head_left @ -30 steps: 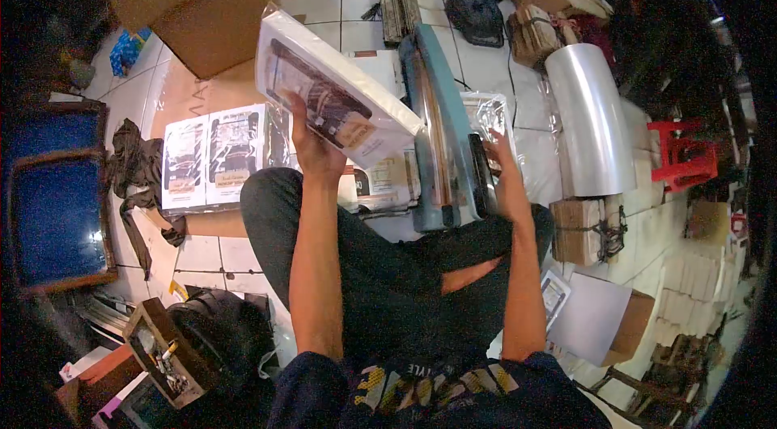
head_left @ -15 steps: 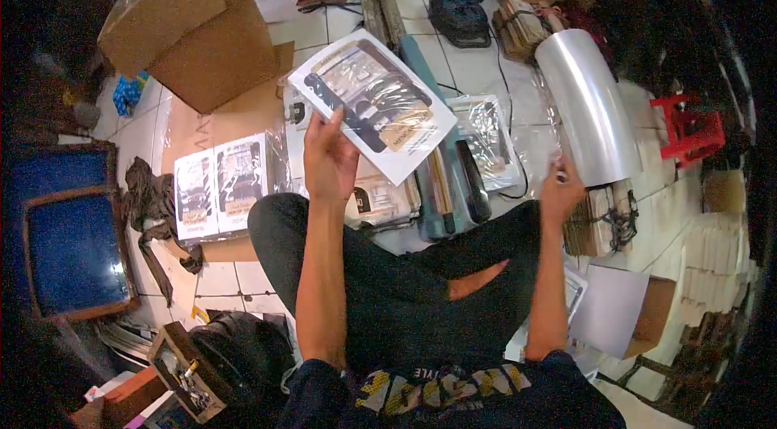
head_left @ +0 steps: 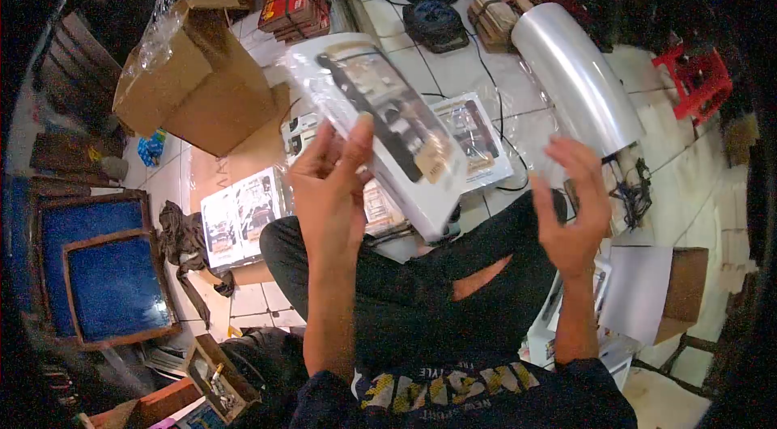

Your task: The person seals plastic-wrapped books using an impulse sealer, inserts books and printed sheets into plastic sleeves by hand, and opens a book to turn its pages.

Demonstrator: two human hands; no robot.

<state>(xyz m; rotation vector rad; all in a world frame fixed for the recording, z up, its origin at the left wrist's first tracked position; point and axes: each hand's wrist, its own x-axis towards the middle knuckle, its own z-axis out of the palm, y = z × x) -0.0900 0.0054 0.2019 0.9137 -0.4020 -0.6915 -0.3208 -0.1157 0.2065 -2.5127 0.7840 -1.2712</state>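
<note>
My left hand grips a white book with a printed cover, thumb on its face and fingers behind. The book is tilted, and shiny clear plastic film covers it. My right hand is raised with its fingers apart and holds nothing. Just beyond it lies a large roll of clear plastic film. Another plastic-covered book rests on the floor between the held book and the roll. Below the held book, a stack of books shows only in part.
Two plastic-covered books lie on flat cardboard at the left, beside an open carton. Blue framed panels lie further left. Tied red bundles, a black cable and a red stool are around me.
The book in my left hand has come closer and tilted more steeply. My right hand has lifted from beside the roll's lower end, and its fingers have opened. The view has shifted slightly.
</note>
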